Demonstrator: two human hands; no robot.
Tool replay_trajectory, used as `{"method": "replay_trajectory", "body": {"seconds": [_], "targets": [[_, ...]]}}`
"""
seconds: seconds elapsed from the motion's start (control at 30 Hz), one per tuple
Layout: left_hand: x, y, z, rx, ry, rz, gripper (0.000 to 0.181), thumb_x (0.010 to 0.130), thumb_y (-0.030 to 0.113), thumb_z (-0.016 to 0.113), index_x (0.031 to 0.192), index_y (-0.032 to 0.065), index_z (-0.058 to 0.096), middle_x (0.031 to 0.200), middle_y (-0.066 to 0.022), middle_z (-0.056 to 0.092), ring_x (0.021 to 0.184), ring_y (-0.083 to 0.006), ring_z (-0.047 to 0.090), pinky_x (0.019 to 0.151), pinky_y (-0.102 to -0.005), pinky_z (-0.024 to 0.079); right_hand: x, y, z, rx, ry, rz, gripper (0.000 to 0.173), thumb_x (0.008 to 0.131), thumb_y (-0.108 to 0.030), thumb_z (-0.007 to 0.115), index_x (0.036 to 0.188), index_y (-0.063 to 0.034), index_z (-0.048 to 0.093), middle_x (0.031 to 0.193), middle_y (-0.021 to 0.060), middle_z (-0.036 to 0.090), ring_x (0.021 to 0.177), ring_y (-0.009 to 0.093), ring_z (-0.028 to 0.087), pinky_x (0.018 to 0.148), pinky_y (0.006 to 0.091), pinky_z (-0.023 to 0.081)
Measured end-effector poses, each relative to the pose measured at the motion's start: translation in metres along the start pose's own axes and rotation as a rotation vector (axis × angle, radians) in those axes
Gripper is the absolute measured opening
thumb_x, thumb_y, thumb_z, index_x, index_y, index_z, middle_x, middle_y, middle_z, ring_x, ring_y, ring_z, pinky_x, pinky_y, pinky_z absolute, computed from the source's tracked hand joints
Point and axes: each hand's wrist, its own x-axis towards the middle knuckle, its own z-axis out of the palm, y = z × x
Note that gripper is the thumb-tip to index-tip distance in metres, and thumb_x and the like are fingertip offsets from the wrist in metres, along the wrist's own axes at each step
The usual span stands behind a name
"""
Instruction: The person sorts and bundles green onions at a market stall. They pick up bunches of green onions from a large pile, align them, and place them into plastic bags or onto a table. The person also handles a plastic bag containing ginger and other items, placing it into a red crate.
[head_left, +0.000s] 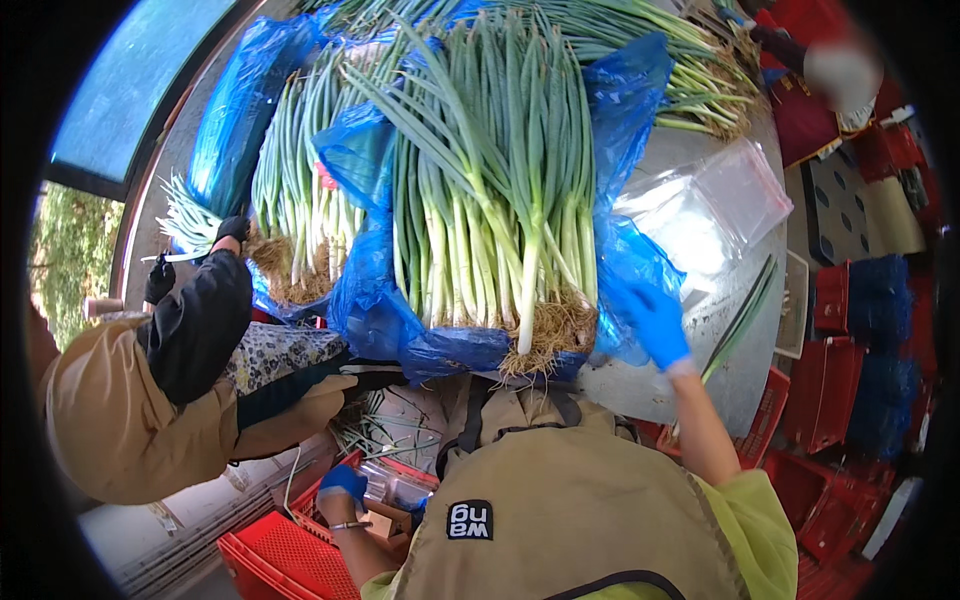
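In front of me a thick bundle of green onions (487, 172) lies on spread blue plastic film (375, 300), roots towards me. One onion with a thick white stem (531, 285) rests across the top of it. My right hand (651, 319), in a blue glove, is at the film's right side, touching it; its fingers blend with the blue, so its grip is unclear. Low at my left side, my left hand (343, 484), also blue-gloved, is curled beside a red crate (315, 499) holding clear plastic packaging and cardboard. Its fingertips are hidden.
Clear plastic bags (705, 202) and a few loose onion leaves (742, 315) lie on the metal table (675, 394) to the right. A co-worker's dark-gloved hands (234, 229) hold onions at left. Red crates (817, 390) stand at right; another person's blurred arm (840, 75) is beyond.
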Motion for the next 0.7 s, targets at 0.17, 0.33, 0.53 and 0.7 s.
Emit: {"method": "replay_trajectory", "body": {"seconds": [0.17, 0.33, 0.53, 0.7], "targets": [[0.006, 0.102, -0.078, -0.469, 0.493, 0.705, 0.036, 0.085, 0.034, 0.058, 0.082, -0.0014, 0.064, 0.082, -0.0222, 0.064, 0.073, -0.0350, 0.062, 0.063, -0.0429, 0.048, 0.063, -0.079, 0.106, -0.534, -0.090, -0.111, 0.066, 0.076, -0.055, 0.062, 0.109, 0.0013, 0.052, 0.102, 0.0228, 0.060, 0.094, 0.034, 0.060, 0.082, 0.0420, 0.047], [0.001, 0.250, -0.150, -1.412, 0.042, 1.023, 0.032, 0.090, 0.023, 0.057, 0.111, -0.0017, 0.061, 0.093, -0.0089, 0.065, 0.079, -0.0143, 0.061, 0.072, -0.0260, 0.048, 0.088, -0.070, 0.095, -0.197, -0.002, -0.172, 0.045, 0.078, -0.035, 0.063, 0.098, 0.0038, 0.052, 0.095, 0.0222, 0.059, 0.088, 0.030, 0.059, 0.076, 0.0391, 0.047], [0.067, 0.348, -0.152, -1.498, -0.129, 1.013, 0.035, 0.090, 0.025, 0.057, 0.107, -0.0053, 0.058, 0.087, -0.0093, 0.062, 0.075, -0.0159, 0.062, 0.067, -0.0282, 0.052, 0.111, -0.037, 0.109, -0.294, -0.167, -0.242, 0.042, 0.073, -0.023, 0.069, 0.099, 0.0062, 0.056, 0.088, 0.0188, 0.063, 0.082, 0.027, 0.063, 0.071, 0.0360, 0.049], [0.031, 0.347, -0.190, -1.709, -0.335, 0.918, 0.037, 0.087, 0.027, 0.062, 0.111, -0.0005, 0.056, 0.096, -0.0122, 0.064, 0.077, -0.0175, 0.063, 0.070, -0.0302, 0.052, 0.092, -0.092, 0.070, 0.338, -0.501, 0.020, 0.030, 0.080, -0.014, 0.067, 0.102, 0.0049, 0.062, 0.089, 0.0112, 0.067, 0.081, 0.018, 0.064, 0.074, 0.0317, 0.052]]}}
